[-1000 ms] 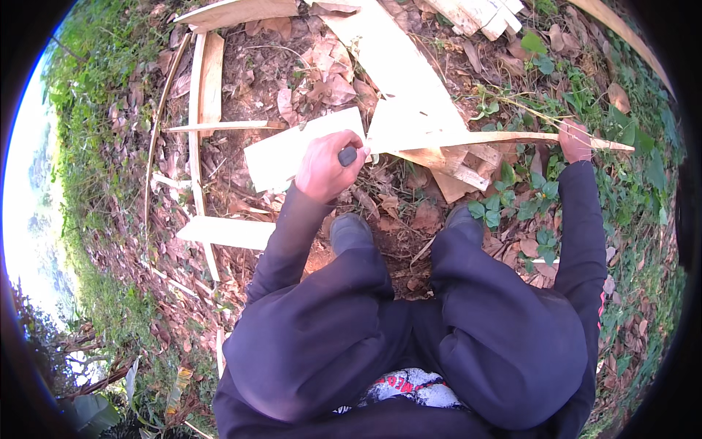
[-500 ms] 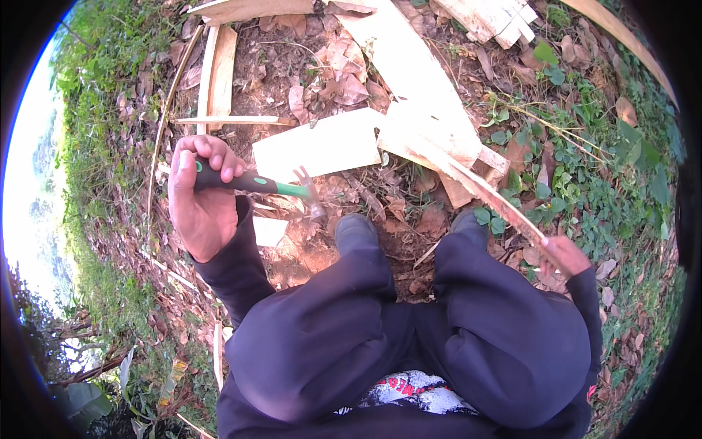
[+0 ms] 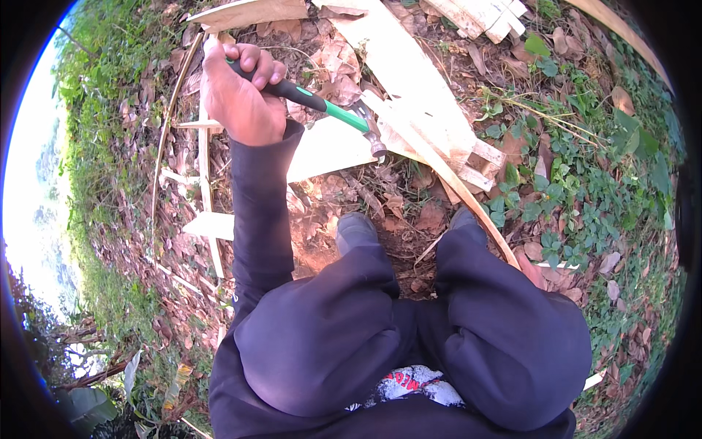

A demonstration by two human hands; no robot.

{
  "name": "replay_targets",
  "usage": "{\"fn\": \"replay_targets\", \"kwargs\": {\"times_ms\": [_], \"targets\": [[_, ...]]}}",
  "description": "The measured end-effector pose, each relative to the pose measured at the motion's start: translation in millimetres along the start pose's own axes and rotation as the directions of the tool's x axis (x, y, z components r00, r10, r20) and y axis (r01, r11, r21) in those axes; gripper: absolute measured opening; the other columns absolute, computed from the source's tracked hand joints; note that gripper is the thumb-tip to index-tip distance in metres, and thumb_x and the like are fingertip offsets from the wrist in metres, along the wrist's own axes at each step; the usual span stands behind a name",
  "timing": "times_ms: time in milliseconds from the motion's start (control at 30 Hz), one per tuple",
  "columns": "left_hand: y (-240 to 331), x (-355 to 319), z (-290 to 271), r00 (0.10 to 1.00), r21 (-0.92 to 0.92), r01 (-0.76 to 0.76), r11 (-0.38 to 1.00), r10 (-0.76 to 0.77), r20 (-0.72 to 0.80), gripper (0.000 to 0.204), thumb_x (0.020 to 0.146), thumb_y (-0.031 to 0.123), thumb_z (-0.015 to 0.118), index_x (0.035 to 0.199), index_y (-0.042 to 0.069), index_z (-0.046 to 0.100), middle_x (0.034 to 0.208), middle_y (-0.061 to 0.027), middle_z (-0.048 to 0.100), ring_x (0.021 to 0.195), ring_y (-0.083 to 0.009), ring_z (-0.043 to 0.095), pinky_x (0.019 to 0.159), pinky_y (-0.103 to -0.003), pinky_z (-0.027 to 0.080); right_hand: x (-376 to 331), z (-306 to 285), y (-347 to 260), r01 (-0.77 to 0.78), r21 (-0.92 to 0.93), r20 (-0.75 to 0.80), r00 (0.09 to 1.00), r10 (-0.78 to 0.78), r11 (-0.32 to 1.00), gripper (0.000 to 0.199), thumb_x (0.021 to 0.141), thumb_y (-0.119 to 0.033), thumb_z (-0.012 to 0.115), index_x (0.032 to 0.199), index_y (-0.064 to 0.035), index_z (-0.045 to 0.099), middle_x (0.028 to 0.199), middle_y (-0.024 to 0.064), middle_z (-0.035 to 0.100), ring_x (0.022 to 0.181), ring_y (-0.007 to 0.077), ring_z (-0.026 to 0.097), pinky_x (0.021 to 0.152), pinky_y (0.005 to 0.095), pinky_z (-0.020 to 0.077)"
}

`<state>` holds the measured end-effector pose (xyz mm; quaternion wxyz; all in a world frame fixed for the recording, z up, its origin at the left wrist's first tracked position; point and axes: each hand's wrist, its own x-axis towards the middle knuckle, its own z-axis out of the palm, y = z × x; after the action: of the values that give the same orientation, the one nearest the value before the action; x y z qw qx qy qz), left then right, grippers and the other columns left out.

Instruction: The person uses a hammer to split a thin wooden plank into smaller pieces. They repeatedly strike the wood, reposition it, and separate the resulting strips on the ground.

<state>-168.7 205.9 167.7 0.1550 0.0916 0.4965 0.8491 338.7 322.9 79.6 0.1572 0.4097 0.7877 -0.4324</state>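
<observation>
My left hand [image 3: 245, 91] is wrapped round the black grip of a claw hammer [image 3: 345, 117] with a green shaft. The hammer's metal head is just left of a long, narrow wooden strip [image 3: 468, 196]; I cannot tell whether they touch. The strip slants from the pale boards down toward my right knee. At its lower end is my right hand [image 3: 531, 271], gripping it, partly hidden behind the knee. Under the strip's upper part lies a wide, long pale board [image 3: 409, 66]. A flat board [image 3: 333, 150] lies below the hammer. Small wood blocks [image 3: 486, 155] sit at the long board's near end.
My shoes [image 3: 357, 233] stand on bare soil with dry leaves. Stacked wood pieces [image 3: 486, 16] and a curved strip [image 3: 621, 36] lie at the far right. Thin wood strips [image 3: 205, 168] are scattered on the left. Green plants [image 3: 552, 190] grow at the right.
My left hand has moved forward and right, bringing the hammer head beside the strip. My right hand has shifted left and slightly nearer, behind my knee, and the strip is now steeper.
</observation>
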Motion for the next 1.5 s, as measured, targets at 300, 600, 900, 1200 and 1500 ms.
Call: {"fn": "replay_targets", "kwargs": {"times_ms": [300, 600, 900, 1200, 1500], "targets": [[-32, 47, -12, 0.993, 0.05, 0.092, 0.994, -0.088, -0.077, 0.027, 0.101, 0.032, 0.048, 0.086, 0.011, 0.04, 0.071, -0.0003, 0.039, 0.057, -0.0092, 0.036, 0.056, -0.029, 0.036, 3, -17, -30, -0.017, -0.033, 0.012, 1.0, 0.018, 0.999, 0.039, 0.092, -0.032, 0.064, 0.08, -0.0015, 0.043, 0.059, 0.0211, 0.053, 0.054, 0.0412, 0.052, 0.052, 0.0437, 0.0391], [-41, 79, -36, 0.968, 0.019, 0.188, 0.982, -0.182, -0.173, 0.029, 0.102, 0.034, 0.046, 0.088, 0.01, 0.04, 0.07, -0.0002, 0.041, 0.055, -0.0095, 0.038, 0.054, -0.029, 0.037, 4, -14, -23, -0.007, -0.005, 0.02, 1.0, 0.008, 1.0, 0.037, 0.092, -0.03, 0.063, 0.08, -0.0011, 0.045, 0.059, 0.0214, 0.051, 0.055, 0.0409, 0.052, 0.052, 0.0435, 0.0385], [-18, -1, 24, 0.989, 0.087, -0.141, 0.986, 0.135, 0.065, 0.026, 0.099, 0.029, 0.055, 0.084, 0.01, 0.045, 0.072, -0.0013, 0.042, 0.056, -0.0102, 0.037, 0.058, -0.03, 0.037, 19, -2, -9, -0.079, 0.017, 0.24, 0.968, 0.073, 0.997, 0.038, 0.1, -0.037, 0.048, 0.088, -0.0009, 0.052, 0.064, 0.0181, 0.049, 0.06, 0.0337, 0.051, 0.059, 0.0393, 0.04], [-23, -46, 28, 0.965, 0.301, -0.252, 0.92, 0.216, 0.146, 0.014, 0.098, 0.014, 0.058, 0.095, 0.007, 0.046, 0.073, -0.0015, 0.046, 0.065, -0.0102, 0.042, 0.066, -0.029, 0.041, 14, 5, -36, -0.137, 0.102, 0.291, 0.951, 0.102, 0.985, 0.042, 0.1, -0.04, 0.044, 0.092, -0.0002, 0.055, 0.067, 0.0135, 0.05, 0.063, 0.0247, 0.05, 0.063, 0.0372, 0.0408], [-22, -66, 34, 0.95, 0.548, -0.302, 0.78, 0.298, 0.098, 0.022, 0.099, 0.022, 0.059, 0.092, 0.005, 0.046, 0.069, -0.0019, 0.049, 0.064, -0.0092, 0.046, 0.063, -0.027, 0.043, 16, 30, -117, 0.097, 0.173, 0.464, 0.87, -0.168, 0.98, 0.042, 0.1, -0.04, 0.044, 0.092, -0.0001, 0.055, 0.067, 0.0129, 0.05, 0.064, 0.0239, 0.05, 0.063, 0.037, 0.0408]]}}
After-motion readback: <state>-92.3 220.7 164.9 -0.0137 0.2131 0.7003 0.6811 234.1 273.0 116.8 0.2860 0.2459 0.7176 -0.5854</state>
